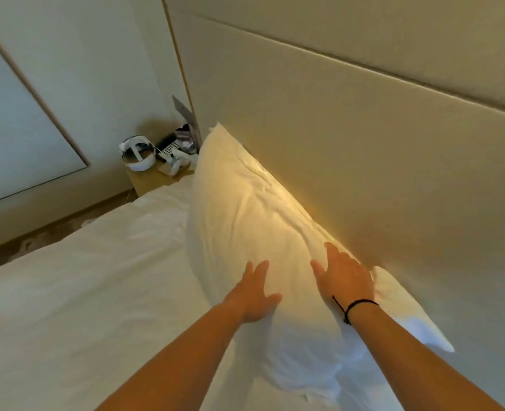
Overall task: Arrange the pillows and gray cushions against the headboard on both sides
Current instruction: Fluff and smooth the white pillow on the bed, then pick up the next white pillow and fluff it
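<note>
A large white pillow (239,209) leans upright against the beige padded headboard (364,129), on the left side of the bed. My left hand (254,295) lies flat on the pillow's front face, fingers spread. A little to the right, my right hand (343,274), with a black cord at the wrist, rests flat near the pillow's top edge next to the headboard. Neither hand grips the fabric. No gray cushion is in view.
The white duvet (82,277) covers the bed to the left and front. A wooden nightstand (153,180) at the bed's far corner holds a white headset (137,157), a remote and small items. Floor and a pale wall panel lie beyond.
</note>
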Available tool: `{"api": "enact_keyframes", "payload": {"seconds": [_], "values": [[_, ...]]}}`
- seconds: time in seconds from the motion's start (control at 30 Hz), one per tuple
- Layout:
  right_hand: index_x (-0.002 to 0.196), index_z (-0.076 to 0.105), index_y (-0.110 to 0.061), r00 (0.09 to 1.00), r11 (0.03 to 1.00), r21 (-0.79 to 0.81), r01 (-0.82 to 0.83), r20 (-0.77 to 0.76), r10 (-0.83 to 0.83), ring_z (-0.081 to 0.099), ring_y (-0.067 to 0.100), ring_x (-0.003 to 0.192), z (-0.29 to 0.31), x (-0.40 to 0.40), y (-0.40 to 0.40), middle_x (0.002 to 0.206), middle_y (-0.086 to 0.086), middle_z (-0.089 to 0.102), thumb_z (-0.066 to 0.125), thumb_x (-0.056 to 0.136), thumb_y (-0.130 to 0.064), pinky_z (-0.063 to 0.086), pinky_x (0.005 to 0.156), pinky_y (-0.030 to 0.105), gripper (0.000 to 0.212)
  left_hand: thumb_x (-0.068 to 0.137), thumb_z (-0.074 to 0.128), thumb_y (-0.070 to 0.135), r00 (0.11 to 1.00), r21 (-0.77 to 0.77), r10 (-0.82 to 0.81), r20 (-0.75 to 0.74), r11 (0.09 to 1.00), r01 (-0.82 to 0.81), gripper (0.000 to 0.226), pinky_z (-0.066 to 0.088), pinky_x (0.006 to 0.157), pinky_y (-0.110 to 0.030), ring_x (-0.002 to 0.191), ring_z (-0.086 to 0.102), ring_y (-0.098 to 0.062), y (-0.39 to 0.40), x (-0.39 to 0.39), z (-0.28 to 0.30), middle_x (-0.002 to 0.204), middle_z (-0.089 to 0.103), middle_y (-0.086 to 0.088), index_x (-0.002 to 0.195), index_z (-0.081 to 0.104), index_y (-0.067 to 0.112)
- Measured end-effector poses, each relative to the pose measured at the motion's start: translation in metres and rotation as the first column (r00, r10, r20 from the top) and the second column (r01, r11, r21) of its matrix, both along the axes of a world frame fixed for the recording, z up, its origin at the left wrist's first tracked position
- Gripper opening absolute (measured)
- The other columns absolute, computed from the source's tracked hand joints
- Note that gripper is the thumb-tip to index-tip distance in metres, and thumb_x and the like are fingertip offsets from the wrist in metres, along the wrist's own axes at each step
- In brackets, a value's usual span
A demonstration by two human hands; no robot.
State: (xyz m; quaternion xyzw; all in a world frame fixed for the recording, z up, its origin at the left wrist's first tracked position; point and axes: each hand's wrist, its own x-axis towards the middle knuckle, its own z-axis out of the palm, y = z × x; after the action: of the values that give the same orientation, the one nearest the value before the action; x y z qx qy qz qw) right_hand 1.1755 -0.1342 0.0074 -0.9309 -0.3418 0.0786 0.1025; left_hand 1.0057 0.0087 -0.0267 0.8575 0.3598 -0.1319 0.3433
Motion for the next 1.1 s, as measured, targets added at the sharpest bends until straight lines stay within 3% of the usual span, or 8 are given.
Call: {"api": "enact_keyframes", "payload": {"seconds": [0.2, 0.33, 0.47, 0.6, 0.7, 0.8, 1.0, 1.1], "values": [[0.141, 0.032, -0.024, 0.990, 0.993, 0.042, -0.111, 0.096, 0.107, 0.059, 0.025, 0.100, -0.012, -0.009, -0.012, 0.111, 0.003, 0.062, 0.040, 0.093, -0.057, 0.047, 0.087, 0.041, 0.059, 0.086, 0.042, 0.070, 0.997, 0.044, 0.072, 0.017, 0.996, -0.073, 0.082, 0.025, 0.115, -0.047, 0.148, 0.016, -0.028, -0.033, -0.004, -0.039, 0.165, -0.005, 0.002, 0.151, 0.001, 0.042], [0.145, 0.030, -0.023, 0.977, 0.976, 0.084, -0.200, 0.094, 0.192, 0.047, 0.027, 0.123, 0.003, -0.036, 0.001, 0.136, 0.008, 0.049, 0.046, 0.091, -0.056, 0.039, 0.102, 0.042, 0.065, 0.095, 0.047, 0.056, 0.992, -0.003, 0.117, 0.056, 0.993, -0.117, 0.067, 0.023, 0.117, -0.036, 0.146, 0.024, -0.017, -0.022, -0.016, -0.017, 0.161, 0.024, 0.005, 0.153, 0.025, 0.030], [0.147, 0.032, -0.027, 0.938, 0.928, 0.145, -0.344, 0.007, 0.347, 0.031, 0.028, 0.140, 0.006, -0.084, 0.019, 0.153, 0.011, 0.034, 0.049, 0.092, -0.055, 0.027, 0.114, 0.044, 0.065, 0.094, 0.051, 0.054, 0.953, 0.039, 0.292, 0.078, 0.954, -0.296, 0.047, 0.040, 0.107, -0.035, 0.128, 0.049, -0.016, -0.017, -0.066, 0.004, 0.143, 0.051, 0.009, 0.137, 0.050, 0.032], [0.143, 0.039, -0.028, 0.819, 0.847, 0.113, -0.519, -0.216, 0.531, 0.040, 0.021, 0.133, -0.008, -0.146, 0.043, 0.149, 0.002, 0.039, 0.046, 0.094, -0.052, 0.032, 0.110, 0.036, 0.055, 0.092, 0.051, 0.051, 0.874, 0.077, 0.478, 0.088, 0.871, -0.485, 0.027, 0.049, 0.093, -0.030, 0.106, 0.059, -0.005, -0.017, -0.156, 0.023, 0.116, 0.064, 0.018, 0.113, 0.064, 0.038], [0.137, 0.044, -0.031, 0.675, 0.747, 0.101, -0.657, -0.363, 0.643, 0.053, 0.017, 0.118, -0.017, -0.202, 0.061, 0.138, -0.005, 0.050, 0.043, 0.097, -0.051, 0.043, 0.099, 0.032, 0.044, 0.089, 0.050, 0.050, 0.763, 0.075, 0.643, 0.062, 0.759, -0.646, 0.020, 0.052, 0.086, -0.031, 0.092, 0.061, -0.001, -0.026, -0.246, 0.032, 0.099, 0.066, 0.021, 0.094, 0.067, 0.039], [0.133, 0.046, -0.034, 0.545, 0.620, 0.113, -0.777, -0.373, 0.751, 0.056, 0.013, 0.113, -0.025, -0.261, 0.077, 0.132, -0.009, 0.054, 0.040, 0.099, -0.045, 0.045, 0.095, 0.029, 0.036, 0.089, 0.051, 0.049, 0.581, 0.096, 0.813, 0.043, 0.576, -0.812, 0.018, 0.053, 0.086, -0.030, 0.089, 0.062, 0.000, -0.047, -0.342, 0.033, 0.097, 0.067, 0.019, 0.090, 0.066, 0.039], [0.134, 0.048, -0.030, 0.389, 0.471, 0.174, -0.865, -0.361, 0.847, 0.060, 0.017, 0.107, -0.025, -0.391, 0.104, 0.130, -0.004, 0.058, 0.029, 0.103, -0.022, 0.048, 0.086, 0.028, 0.037, 0.097, 0.051, 0.029, 0.338, 0.213, 0.941, -0.014, 0.334, -0.918, 0.022, 0.049, 0.091, -0.027, 0.100, 0.064, -0.014, -0.088, -0.499, 0.029, 0.112, 0.068, 0.006, 0.108, 0.069, 0.025], [0.135, 0.047, -0.032, 0.312, 0.398, 0.181, -0.899, -0.372, 0.874, 0.059, 0.015, 0.111, -0.023, -0.464, 0.105, 0.131, -0.006, 0.057, 0.031, 0.103, -0.023, 0.047, 0.088, 0.025, 0.037, 0.096, 0.053, 0.032, 0.218, 0.193, 0.975, 0.034, 0.207, -0.959, 0.020, 0.046, 0.081, -0.025, 0.095, 0.063, -0.014, -0.101, -0.558, 0.028, 0.106, 0.068, 0.007, 0.107, 0.068, 0.028]]}}
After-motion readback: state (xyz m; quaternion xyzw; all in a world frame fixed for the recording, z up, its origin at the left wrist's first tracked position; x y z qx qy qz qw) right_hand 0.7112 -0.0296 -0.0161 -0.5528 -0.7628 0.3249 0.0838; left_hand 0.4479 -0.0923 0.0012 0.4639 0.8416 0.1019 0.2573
